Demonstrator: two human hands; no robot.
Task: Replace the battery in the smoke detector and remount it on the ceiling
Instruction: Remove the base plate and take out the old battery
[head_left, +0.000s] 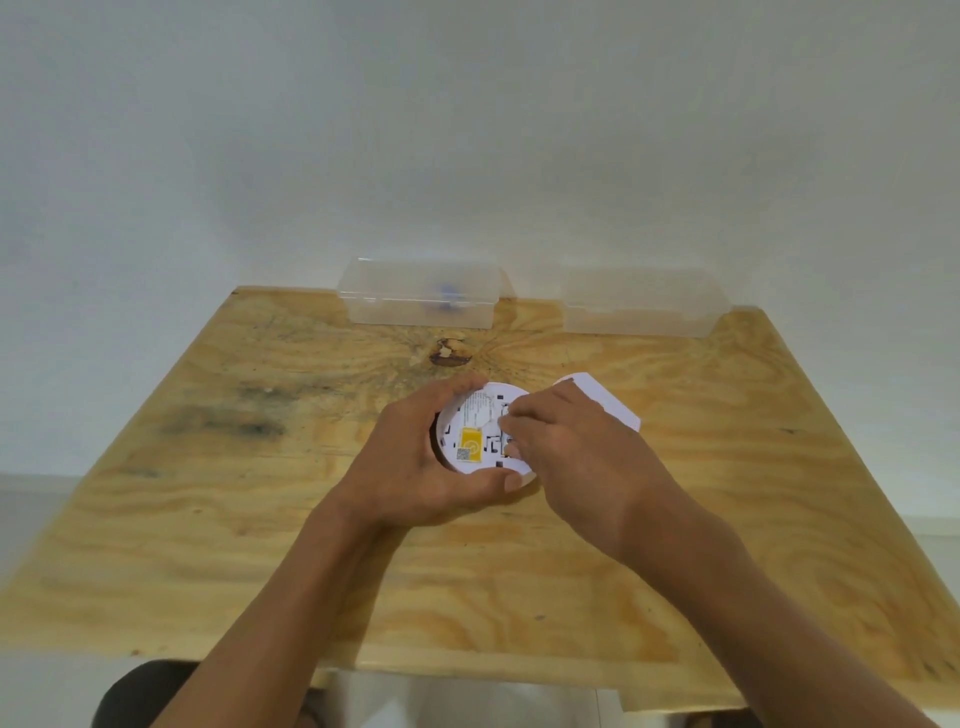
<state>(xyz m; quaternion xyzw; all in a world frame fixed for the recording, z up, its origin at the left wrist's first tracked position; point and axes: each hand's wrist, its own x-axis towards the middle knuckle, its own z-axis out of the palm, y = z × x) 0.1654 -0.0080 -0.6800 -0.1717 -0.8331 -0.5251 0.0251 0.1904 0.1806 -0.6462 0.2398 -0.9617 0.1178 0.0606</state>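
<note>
— Nearest, then: two bare forearms reaching in from the bottom edge over the plywood table (727, 545).

— And the left hand (415, 467)?

— Curled around the smoke detector (470, 431), fingers over its far rim, thumb along the near rim; gripping it just above the tabletop or resting on it, cannot tell which.

— Which way up?

— Back face toward the camera, with a yellow label (470, 445), printed text and dark slots showing.

— Right hand (566, 447)?

— Laid over the detector's right half, fingertips (511, 415) bunched together and pressed to the back face; whether pinching anything, cannot tell, hidden under the fingers.

— Behind that?

— A white plastic piece (605, 397) peeking out past the right knuckles, mostly covered.

— Farther back?

— A dark knot (449, 353) in the wood, then two clear plastic boxes against the wall: left box (421, 299) holding something blurred and blue, right box (641, 304) with contents not discernible.
</note>
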